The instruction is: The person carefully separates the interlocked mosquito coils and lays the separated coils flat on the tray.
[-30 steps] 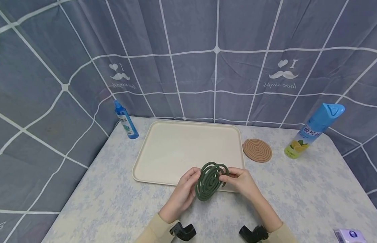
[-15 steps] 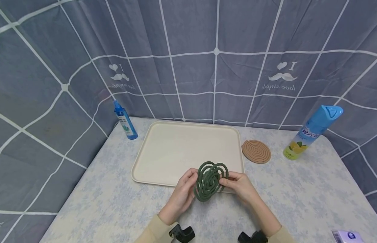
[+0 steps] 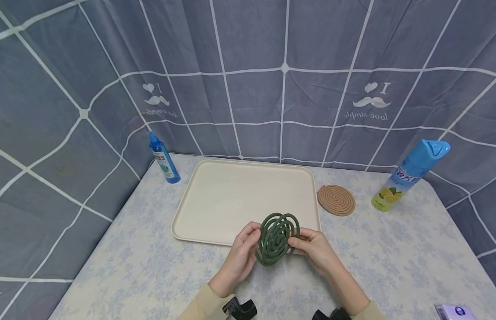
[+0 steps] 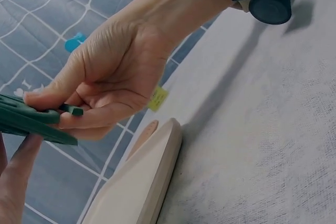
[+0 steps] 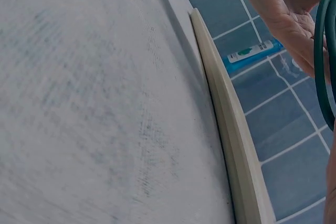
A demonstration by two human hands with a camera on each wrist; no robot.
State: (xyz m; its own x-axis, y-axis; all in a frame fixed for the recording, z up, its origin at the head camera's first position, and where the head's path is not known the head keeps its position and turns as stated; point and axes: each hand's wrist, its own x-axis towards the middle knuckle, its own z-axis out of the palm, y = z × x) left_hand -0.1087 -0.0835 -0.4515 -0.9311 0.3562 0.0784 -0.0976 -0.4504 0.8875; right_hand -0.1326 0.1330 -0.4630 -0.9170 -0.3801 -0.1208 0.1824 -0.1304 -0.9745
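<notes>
Green mosquito coils (image 3: 277, 240), nested and fanned slightly apart, are held up over the near edge of a cream tray (image 3: 248, 195). My left hand (image 3: 243, 252) grips their left rim, with the thumb in front and fingers behind. At the right rim, my right hand (image 3: 317, 249) pinches the coils between thumb and fingers. The left wrist view shows this right hand (image 4: 113, 74) from the side, the thumb on top of the flat green coil (image 4: 31, 116) and its loose end poking out. The right wrist view catches the coil's outer ring (image 5: 321, 61) beside my left hand (image 5: 291, 17).
A brown mosquito coil (image 3: 336, 200) lies right of the tray. A blue spray bottle (image 3: 164, 158) stands at the back left, and a tall blue-and-yellow aerosol can (image 3: 410, 175) at the back right. A purple pack (image 3: 455, 312) sits near the front right. Grey curtain (image 3: 252, 98) surrounds the table.
The right thumb and fingers have shifted slightly down and outward to the green coils' right rim. The left hand keeps its grip; the coils stay nearly in place.
</notes>
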